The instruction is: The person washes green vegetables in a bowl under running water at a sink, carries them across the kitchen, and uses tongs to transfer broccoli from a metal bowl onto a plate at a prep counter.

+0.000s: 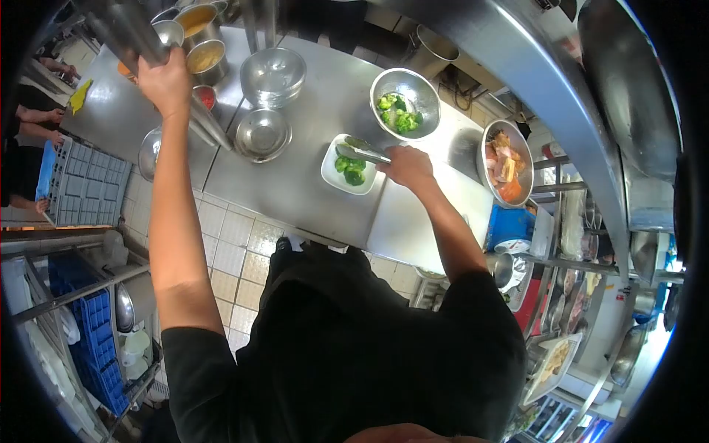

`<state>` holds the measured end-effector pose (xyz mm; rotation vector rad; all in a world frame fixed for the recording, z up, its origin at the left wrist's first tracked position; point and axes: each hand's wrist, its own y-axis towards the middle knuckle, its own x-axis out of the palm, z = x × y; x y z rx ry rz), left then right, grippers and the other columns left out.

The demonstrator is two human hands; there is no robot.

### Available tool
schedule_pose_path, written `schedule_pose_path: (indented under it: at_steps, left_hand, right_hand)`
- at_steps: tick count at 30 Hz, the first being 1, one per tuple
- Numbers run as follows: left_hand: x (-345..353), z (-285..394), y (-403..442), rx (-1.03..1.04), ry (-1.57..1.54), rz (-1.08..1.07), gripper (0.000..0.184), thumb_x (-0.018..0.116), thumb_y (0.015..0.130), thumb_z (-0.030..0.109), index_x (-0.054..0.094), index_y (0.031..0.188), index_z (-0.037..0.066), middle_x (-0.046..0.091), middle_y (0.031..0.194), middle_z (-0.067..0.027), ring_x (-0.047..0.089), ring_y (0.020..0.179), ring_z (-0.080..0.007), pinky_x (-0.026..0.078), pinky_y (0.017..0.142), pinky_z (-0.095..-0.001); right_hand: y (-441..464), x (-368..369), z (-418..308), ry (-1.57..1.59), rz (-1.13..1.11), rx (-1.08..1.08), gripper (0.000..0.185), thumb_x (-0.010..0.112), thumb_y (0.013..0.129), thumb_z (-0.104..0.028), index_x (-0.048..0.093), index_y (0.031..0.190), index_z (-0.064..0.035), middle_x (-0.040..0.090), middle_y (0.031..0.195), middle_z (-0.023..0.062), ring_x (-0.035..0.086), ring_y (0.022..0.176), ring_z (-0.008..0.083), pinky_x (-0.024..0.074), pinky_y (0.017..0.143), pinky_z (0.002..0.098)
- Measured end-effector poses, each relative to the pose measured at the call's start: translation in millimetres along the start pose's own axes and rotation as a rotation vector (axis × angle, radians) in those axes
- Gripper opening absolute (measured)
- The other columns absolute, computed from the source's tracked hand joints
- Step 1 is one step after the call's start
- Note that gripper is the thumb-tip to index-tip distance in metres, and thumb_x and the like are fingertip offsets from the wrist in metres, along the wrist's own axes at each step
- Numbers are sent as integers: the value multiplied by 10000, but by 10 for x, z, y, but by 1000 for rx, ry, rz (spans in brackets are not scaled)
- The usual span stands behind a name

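My right hand (pixel 408 167) is closed around metal tongs (pixel 367 151). Their tips reach over a white square bowl (pixel 348 184) and touch or hover just above the broccoli (pixel 354 173) inside it. Behind this, a steel bowl (pixel 432 92) holds more broccoli florets. My left hand (pixel 166 83) reaches far forward, with its fingers curled about a slanting metal post (pixel 209 125); part of the grip is hidden. Close to that hand are a small steel pot (pixel 168 32) and a pot of yellowish food (pixel 207 62).
A white cutting board (pixel 413 221) lies by my right forearm. Glass bowls (pixel 272 77) and a steel bowl (pixel 263 135) stand mid-table. At right, a steel bowl (pixel 507 164) contains orange and pink food. Another person's hand (pixel 42 206) holds a grey crate (pixel 87 181) at left.
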<state>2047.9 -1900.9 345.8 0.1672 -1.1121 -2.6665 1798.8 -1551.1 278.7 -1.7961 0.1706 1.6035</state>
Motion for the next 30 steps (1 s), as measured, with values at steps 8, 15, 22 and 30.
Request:
schedule_pose_path:
  at_steps: [8,15,22,30]
  left_hand:
    - [-26,10,4,-38,10,-5,208,689,718,171,610,812,3,643,702,-92,607,645,-224,480,665,-346]
    - [-29,53,13,67,60,27,185,695,753,141,579,773,-1,623,673,-56,590,608,-165,472,602,-320]
    - [-12,-74,30,113,60,30,173,679,748,130,564,741,1,597,601,-52,562,529,-145,452,526,-323]
    - [-30,75,12,94,38,24,135,662,765,121,601,796,5,625,645,-62,591,577,-163,471,581,-310]
  right_hand:
    - [253,-294,948,36,314,261,445,618,814,-479,668,1060,-112,681,1007,157,652,969,318,511,839,417]
    - [802,-51,1054,-77,329,259,362,613,809,-370,677,1004,-72,688,973,157,669,932,294,526,817,397]
    - [318,-340,1094,-54,385,294,326,633,827,-431,693,1007,-166,689,986,135,660,945,287,519,803,393]
    - [668,-224,1215,-58,209,316,495,669,783,-508,672,1076,-109,667,1097,137,641,1031,268,504,876,384]
